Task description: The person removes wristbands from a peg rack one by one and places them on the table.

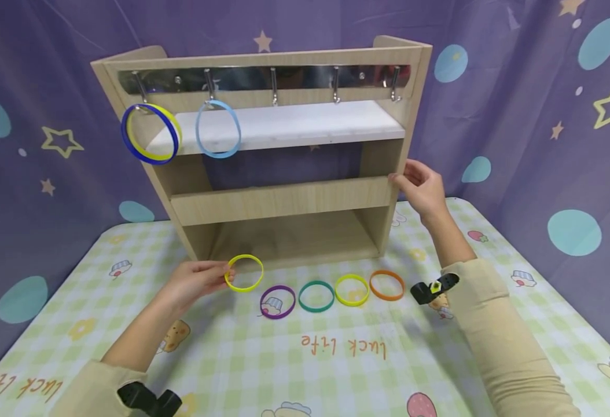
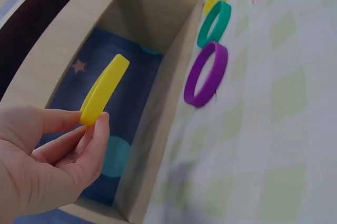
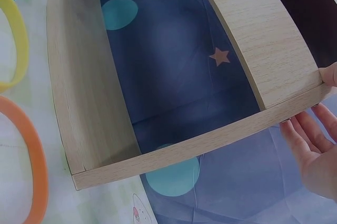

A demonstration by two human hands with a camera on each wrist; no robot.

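Observation:
Between thumb and fingers my left hand [image 1: 195, 281] pinches a yellow silicone wristband [image 1: 245, 288], held up in front of the shelf's lower opening. My right hand [image 1: 423, 188] grips the right side panel of the wooden shelf [image 1: 284, 200], thumb on the front edge and fingers behind, as the right wrist view shows. On the cloth lie a purple wristband [image 1: 278, 316], a green wristband [image 1: 316, 310], another yellow wristband [image 1: 352, 303] and an orange wristband [image 1: 387, 297]. From the leftmost hook hang a dark blue wristband [image 1: 151, 159] and a yellow one; a light blue wristband [image 1: 219, 155] hangs from the second hook.
A metal hook rail [image 1: 305, 78] runs along the shelf's top front; its other hooks [image 1: 274, 87] are bare. The white board [image 1: 315, 124] sits below it. A checked tablecloth [image 1: 263, 370] covers the table, with a purple patterned curtain [image 1: 534, 116] behind.

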